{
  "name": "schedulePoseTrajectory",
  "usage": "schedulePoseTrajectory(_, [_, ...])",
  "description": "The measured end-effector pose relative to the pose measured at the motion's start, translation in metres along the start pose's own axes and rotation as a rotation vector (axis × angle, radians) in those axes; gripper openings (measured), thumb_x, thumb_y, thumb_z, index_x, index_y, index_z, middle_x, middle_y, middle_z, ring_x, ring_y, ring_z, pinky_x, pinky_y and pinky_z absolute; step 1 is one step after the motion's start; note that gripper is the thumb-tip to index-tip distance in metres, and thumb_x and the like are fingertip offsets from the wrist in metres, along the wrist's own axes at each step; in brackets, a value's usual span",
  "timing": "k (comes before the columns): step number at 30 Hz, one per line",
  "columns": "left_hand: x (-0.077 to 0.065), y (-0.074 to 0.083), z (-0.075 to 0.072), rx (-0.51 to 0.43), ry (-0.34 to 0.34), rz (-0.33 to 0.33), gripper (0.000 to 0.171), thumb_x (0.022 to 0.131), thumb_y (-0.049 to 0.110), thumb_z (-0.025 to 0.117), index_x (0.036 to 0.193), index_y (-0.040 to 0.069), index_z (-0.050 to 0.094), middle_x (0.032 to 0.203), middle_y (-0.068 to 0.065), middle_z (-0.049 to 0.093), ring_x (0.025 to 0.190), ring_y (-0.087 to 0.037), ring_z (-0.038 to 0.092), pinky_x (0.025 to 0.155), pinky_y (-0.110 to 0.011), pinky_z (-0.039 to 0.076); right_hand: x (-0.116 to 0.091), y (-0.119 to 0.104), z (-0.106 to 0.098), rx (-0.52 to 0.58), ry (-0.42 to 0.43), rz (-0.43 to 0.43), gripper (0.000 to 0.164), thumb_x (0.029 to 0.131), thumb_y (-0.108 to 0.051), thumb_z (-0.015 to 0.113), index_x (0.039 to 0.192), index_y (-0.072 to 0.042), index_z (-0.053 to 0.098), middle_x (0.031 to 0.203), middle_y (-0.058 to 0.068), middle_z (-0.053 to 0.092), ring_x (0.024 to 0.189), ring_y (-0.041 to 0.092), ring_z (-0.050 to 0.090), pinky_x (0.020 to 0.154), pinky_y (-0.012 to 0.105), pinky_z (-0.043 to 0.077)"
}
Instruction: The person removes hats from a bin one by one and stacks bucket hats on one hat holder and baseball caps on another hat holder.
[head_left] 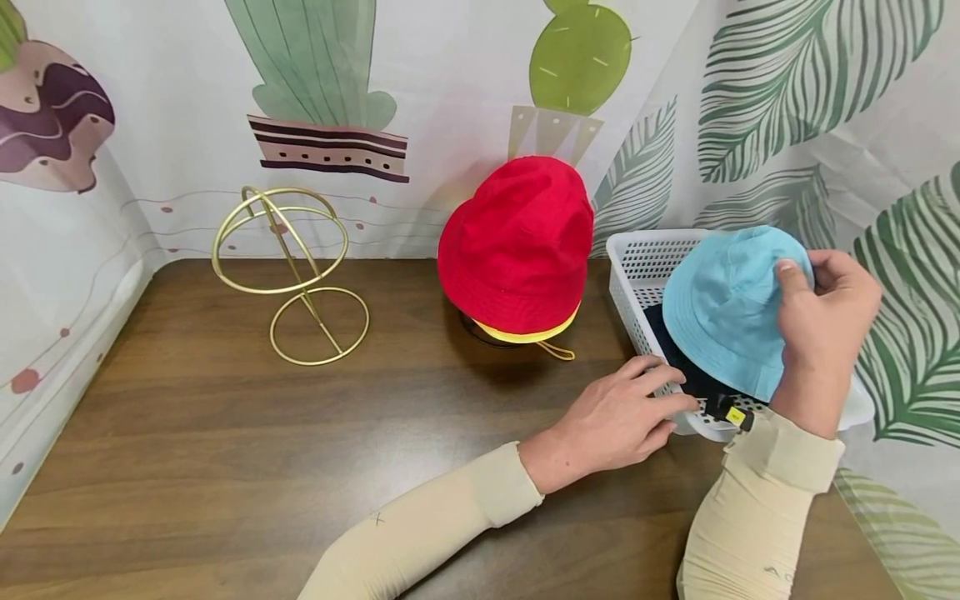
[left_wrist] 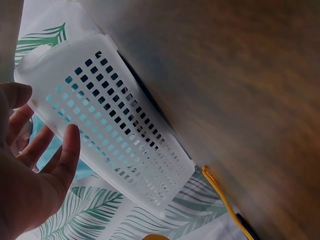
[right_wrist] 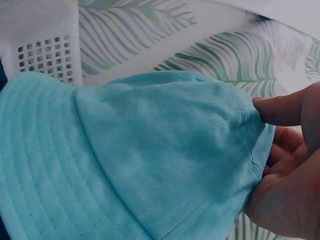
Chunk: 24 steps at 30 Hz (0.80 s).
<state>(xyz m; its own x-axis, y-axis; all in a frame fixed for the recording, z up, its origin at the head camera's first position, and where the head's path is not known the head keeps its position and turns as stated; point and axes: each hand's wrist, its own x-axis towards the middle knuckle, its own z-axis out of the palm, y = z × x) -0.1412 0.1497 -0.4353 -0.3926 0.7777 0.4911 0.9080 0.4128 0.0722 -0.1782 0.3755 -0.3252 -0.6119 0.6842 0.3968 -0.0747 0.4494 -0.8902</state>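
A light blue bucket hat [head_left: 731, 304] is tilted over the white plastic basket [head_left: 626, 308]. My right hand [head_left: 825, 312] pinches the top of its crown between thumb and fingers; the right wrist view shows the cloth [right_wrist: 165, 150] bunched at that grip. My left hand [head_left: 618, 417] is at the basket's near left rim with its fingers spread and gently bent. In the left wrist view those fingers [left_wrist: 70, 155] lie beside the perforated basket wall [left_wrist: 115, 105]. Dark cloth [head_left: 690, 367] lies in the basket beneath the blue hat.
A red bucket hat [head_left: 521, 242] sits on a stand left of the basket, with a yellow brim [head_left: 532, 333] and cord [head_left: 557, 351] below it. Further left stands a bare gold wire hat stand [head_left: 303, 275]. A patterned cloth backdrop [head_left: 450, 83] borders the wooden table [head_left: 225, 442].
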Motion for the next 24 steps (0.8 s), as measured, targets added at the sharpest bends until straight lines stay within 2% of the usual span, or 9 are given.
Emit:
schedulePoseTrajectory(3, [0.0, -0.001, 0.0, -0.011, 0.008, 0.003, 0.036, 0.103, 0.025, 0.057, 0.135, 0.033, 0.071, 0.14, 0.006, 0.06, 0.135, -0.017, 0.048, 0.108, -0.019, 0.044, -0.004, -0.009, -0.001, 0.034, 0.02, -0.02, 0.024, 0.096, 0.004, 0.069, 0.083, -0.016, 0.069, 0.073, -0.015, 0.064, 0.071, 0.005, 0.056, 0.069, 0.018, 0.046])
schedulePoseTrajectory(8, [0.0, -0.003, 0.001, -0.029, 0.019, 0.005, 0.035, 0.103, 0.025, 0.057, 0.134, 0.034, 0.072, 0.139, 0.008, 0.061, 0.135, -0.016, 0.048, 0.109, -0.018, 0.043, -0.009, -0.017, -0.003, 0.179, 0.051, -0.076, 0.023, 0.093, 0.011, 0.069, 0.08, -0.008, 0.071, 0.071, -0.006, 0.065, 0.066, 0.009, 0.054, 0.067, 0.02, 0.046])
schedulePoseTrajectory(13, [0.0, -0.005, 0.001, -0.036, 0.016, 0.013, 0.035, 0.103, 0.025, 0.057, 0.133, 0.034, 0.073, 0.14, 0.007, 0.061, 0.136, -0.016, 0.049, 0.114, -0.02, 0.038, -0.015, -0.025, -0.008, 0.339, 0.08, -0.15, 0.012, 0.092, 0.014, 0.068, 0.085, 0.006, 0.074, 0.075, 0.002, 0.068, 0.068, 0.013, 0.056, 0.072, 0.026, 0.045])
schedulePoseTrajectory(17, [0.001, -0.008, 0.001, -0.061, -0.001, 0.017, 0.035, 0.104, 0.027, 0.059, 0.136, 0.035, 0.072, 0.141, 0.007, 0.06, 0.137, -0.016, 0.049, 0.118, -0.021, 0.034, -0.021, -0.036, -0.012, 0.393, 0.107, -0.205, 0.007, 0.091, 0.015, 0.068, 0.09, 0.012, 0.074, 0.078, 0.003, 0.07, 0.071, 0.013, 0.059, 0.075, 0.027, 0.045])
schedulePoseTrajectory(19, [0.002, -0.009, 0.0, -0.08, -0.01, 0.017, 0.035, 0.104, 0.028, 0.061, 0.137, 0.035, 0.072, 0.142, 0.007, 0.06, 0.138, -0.015, 0.049, 0.119, -0.02, 0.032, -0.024, -0.041, -0.014, 0.463, 0.115, -0.22, 0.005, 0.09, 0.017, 0.068, 0.09, 0.016, 0.073, 0.077, 0.005, 0.069, 0.07, 0.014, 0.059, 0.074, 0.027, 0.045])
schedulePoseTrajectory(22, [0.001, -0.012, -0.002, -0.145, -0.006, -0.02, 0.031, 0.105, 0.03, 0.062, 0.133, 0.032, 0.074, 0.139, 0.009, 0.062, 0.135, -0.01, 0.052, 0.114, -0.018, 0.037, -0.03, -0.049, -0.015, 0.564, 0.129, -0.201, 0.005, 0.087, 0.02, 0.067, 0.091, 0.019, 0.071, 0.074, 0.007, 0.067, 0.068, 0.015, 0.057, 0.071, 0.026, 0.045])
schedulePoseTrajectory(24, [0.0, -0.014, -0.006, -0.235, 0.013, -0.088, 0.024, 0.105, 0.032, 0.063, 0.124, 0.028, 0.078, 0.129, 0.012, 0.065, 0.125, -0.003, 0.057, 0.105, -0.015, 0.042, -0.034, -0.054, -0.017, 0.667, 0.142, -0.168, 0.006, 0.086, 0.021, 0.067, 0.091, 0.018, 0.07, 0.074, 0.011, 0.065, 0.068, 0.018, 0.057, 0.072, 0.028, 0.045])
